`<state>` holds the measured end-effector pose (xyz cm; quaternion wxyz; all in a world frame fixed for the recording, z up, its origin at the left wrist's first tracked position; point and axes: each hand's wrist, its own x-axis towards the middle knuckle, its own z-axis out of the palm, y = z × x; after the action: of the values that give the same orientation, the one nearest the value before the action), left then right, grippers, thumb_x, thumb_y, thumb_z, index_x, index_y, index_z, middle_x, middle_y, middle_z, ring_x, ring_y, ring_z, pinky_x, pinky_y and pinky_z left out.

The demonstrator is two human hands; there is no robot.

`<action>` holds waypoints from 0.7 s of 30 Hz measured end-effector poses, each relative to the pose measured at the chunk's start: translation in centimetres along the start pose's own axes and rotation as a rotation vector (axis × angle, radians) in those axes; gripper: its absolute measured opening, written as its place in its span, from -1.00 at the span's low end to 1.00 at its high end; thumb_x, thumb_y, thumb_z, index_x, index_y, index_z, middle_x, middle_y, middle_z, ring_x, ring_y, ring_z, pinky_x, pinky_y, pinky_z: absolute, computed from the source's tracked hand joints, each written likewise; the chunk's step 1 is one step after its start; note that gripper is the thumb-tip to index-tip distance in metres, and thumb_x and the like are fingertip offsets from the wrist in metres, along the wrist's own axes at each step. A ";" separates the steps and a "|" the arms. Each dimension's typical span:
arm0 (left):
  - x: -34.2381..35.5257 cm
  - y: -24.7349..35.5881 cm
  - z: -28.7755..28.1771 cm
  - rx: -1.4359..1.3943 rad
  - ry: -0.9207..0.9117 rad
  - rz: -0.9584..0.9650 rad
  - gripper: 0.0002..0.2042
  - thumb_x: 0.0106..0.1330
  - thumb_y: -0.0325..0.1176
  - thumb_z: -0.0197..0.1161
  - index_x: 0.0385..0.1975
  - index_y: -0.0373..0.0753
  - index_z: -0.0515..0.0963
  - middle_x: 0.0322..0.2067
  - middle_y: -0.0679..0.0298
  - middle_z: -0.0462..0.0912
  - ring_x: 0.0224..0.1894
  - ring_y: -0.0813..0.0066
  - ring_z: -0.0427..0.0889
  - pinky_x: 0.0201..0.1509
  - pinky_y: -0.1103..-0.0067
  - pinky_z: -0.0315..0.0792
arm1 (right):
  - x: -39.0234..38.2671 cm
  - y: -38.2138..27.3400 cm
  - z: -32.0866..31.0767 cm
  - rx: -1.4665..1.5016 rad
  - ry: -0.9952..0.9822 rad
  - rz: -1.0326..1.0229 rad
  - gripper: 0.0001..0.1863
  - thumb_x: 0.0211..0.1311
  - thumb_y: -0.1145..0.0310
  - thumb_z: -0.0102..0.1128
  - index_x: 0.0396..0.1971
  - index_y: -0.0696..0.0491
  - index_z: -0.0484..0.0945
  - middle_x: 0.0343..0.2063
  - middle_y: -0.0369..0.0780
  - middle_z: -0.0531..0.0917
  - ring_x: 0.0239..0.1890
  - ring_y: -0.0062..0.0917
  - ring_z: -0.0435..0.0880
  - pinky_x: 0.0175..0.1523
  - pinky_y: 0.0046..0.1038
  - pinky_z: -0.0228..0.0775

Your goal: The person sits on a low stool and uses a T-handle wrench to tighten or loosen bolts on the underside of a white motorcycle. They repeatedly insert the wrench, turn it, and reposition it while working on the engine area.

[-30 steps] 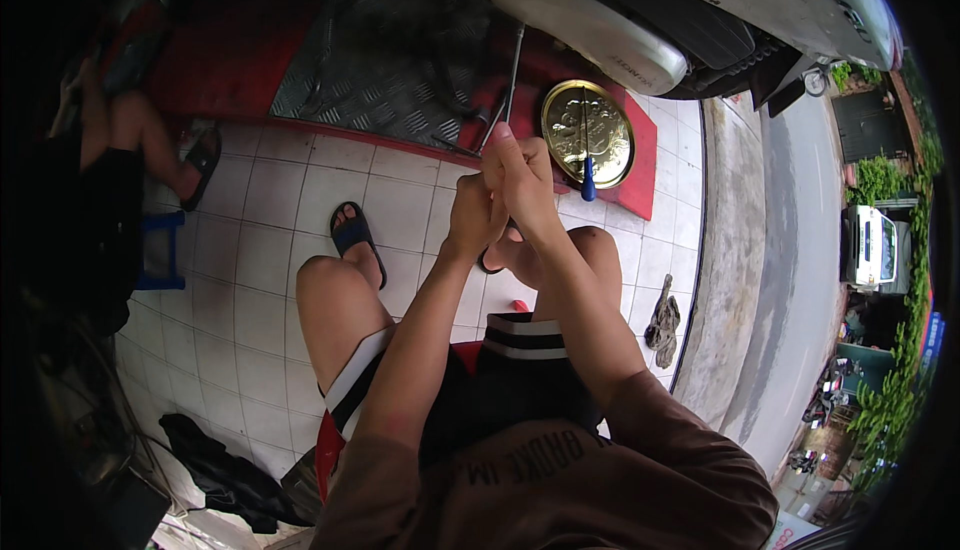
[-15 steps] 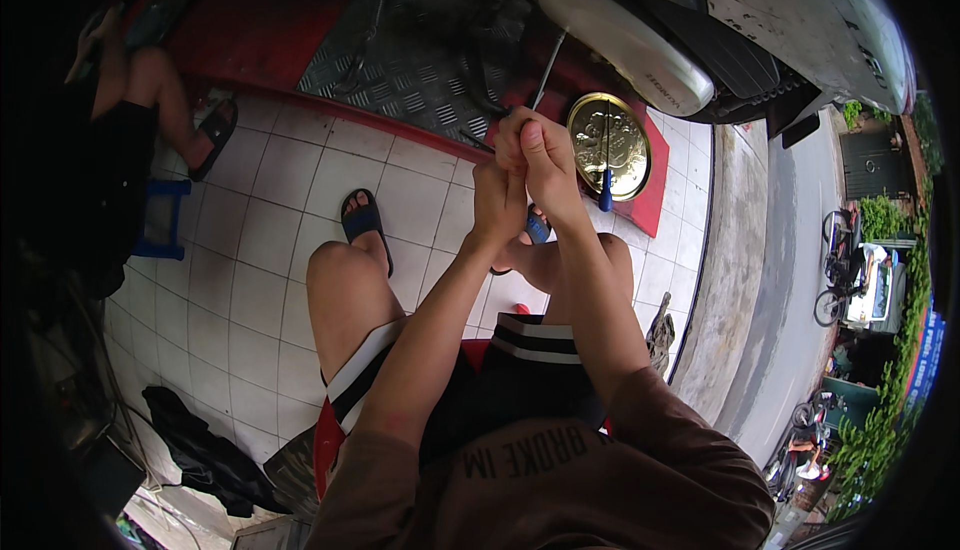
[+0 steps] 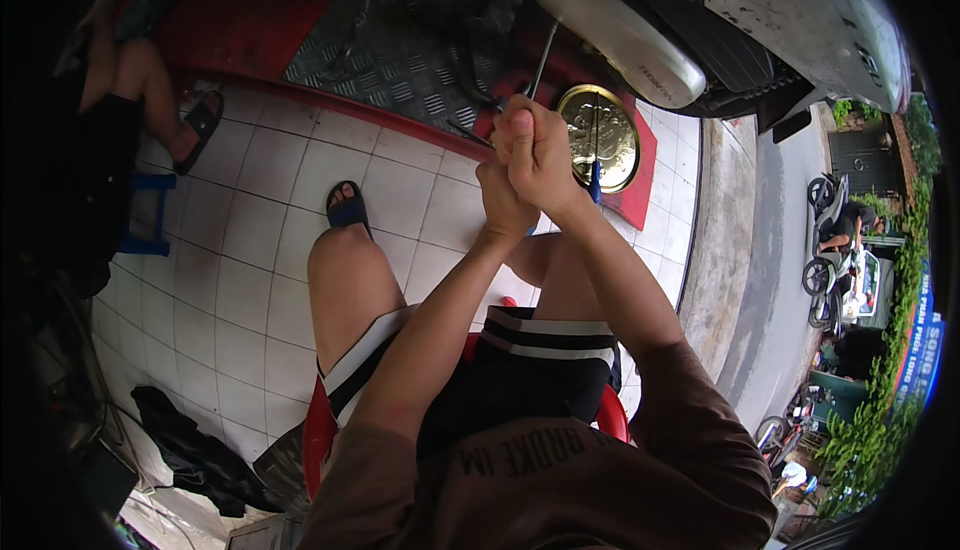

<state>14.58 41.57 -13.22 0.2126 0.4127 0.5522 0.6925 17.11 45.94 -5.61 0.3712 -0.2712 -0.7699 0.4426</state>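
Saw a blue stool at the frame's left, black cloth at lower left, grey road at right, green leaves and a blue sign farther right.

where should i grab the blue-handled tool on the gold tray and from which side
Probably best by the blue handle, coming from the person's own side: the handle lies at the near rim of the gold tray, pointing toward the person, and looks thicker than the long thin shaft, which points away.
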 end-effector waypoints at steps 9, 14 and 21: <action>-0.4 -0.2 1.8 -0.312 0.028 -0.253 -0.80 0.31 -0.28 0.07 -0.35 -0.30 0.52 -0.57 0.19 0.59 -0.52 0.27 0.64 -0.49 0.42 0.46 | 0.6 0.2 -0.2 -0.550 -0.122 -0.176 -0.65 0.41 0.33 -0.06 -0.56 0.23 0.39 -0.76 -0.12 0.44 -0.71 -0.39 0.46 -0.53 -0.38 0.33; -1.8 -4.0 4.2 -0.683 -0.071 -0.804 -0.81 0.44 -0.29 -0.04 -0.15 -0.28 0.38 -0.35 0.29 0.47 -0.31 0.47 0.53 -0.29 0.53 0.43 | 4.6 4.9 -0.2 -0.786 -0.379 -0.162 -0.71 0.32 0.37 0.06 -0.56 0.24 0.45 -0.63 0.00 0.51 -0.63 -0.09 0.55 -0.50 -0.21 0.40; -6.2 -5.1 4.6 -0.576 -0.037 -0.466 -0.74 0.49 -0.18 -0.01 -0.09 -0.27 0.34 -0.22 0.31 0.44 -0.14 0.56 0.46 -0.03 0.58 0.42 | 1.6 -0.7 0.2 -0.559 -0.280 0.147 -0.62 0.38 0.28 -0.02 -0.55 0.26 0.50 -0.64 0.08 0.54 -0.59 -0.18 0.60 -0.47 -0.33 0.46</action>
<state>20.96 41.16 -19.91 0.4820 0.2118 0.4098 0.7449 15.93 46.72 -4.54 0.1397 -0.3541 -0.8837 0.2726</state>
